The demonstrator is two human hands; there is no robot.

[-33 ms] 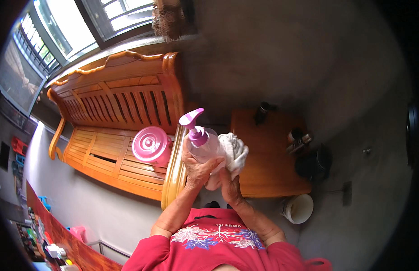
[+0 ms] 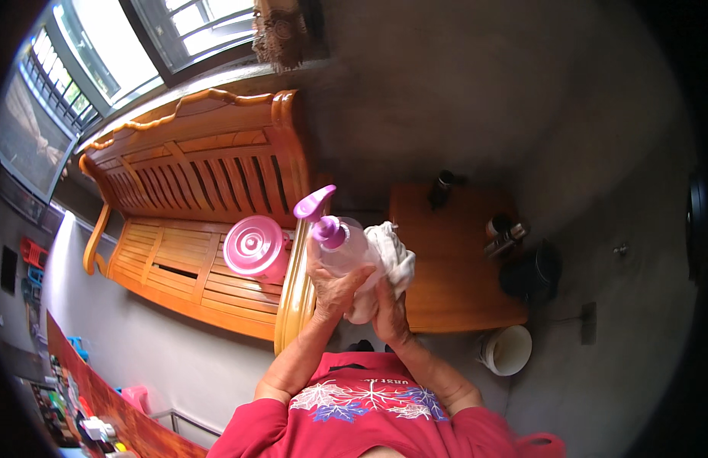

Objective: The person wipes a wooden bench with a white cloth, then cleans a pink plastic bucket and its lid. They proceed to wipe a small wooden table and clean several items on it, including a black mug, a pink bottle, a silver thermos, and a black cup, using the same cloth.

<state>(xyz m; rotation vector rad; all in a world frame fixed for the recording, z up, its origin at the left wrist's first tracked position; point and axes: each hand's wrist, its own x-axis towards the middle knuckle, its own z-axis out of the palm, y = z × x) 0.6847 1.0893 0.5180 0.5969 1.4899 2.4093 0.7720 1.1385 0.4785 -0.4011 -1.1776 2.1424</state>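
Observation:
My left hand (image 2: 333, 287) is closed round a clear pump bottle (image 2: 348, 250) with a purple pump head (image 2: 316, 204). The bottle leans to the left, its spout pointing up and left. On the bottle's right side, my right hand (image 2: 387, 311) presses a bunched white cloth (image 2: 394, 253) against it. Part of the cloth also shows below, between my two hands. Some fingers of both hands are hidden behind the bottle and cloth.
To the left stands a wooden bench (image 2: 171, 244) with a pink lidded bucket (image 2: 252, 246) on its seat. At the right are a low wooden table (image 2: 445, 275) bearing dark containers, a black bin (image 2: 531, 272) and a white bucket (image 2: 508, 351). A red-brown tabletop (image 2: 140, 416) holds small items.
The bottle and its pump head have shifted slightly left. The cloth has moved a little left with them, and both hands keep their hold.

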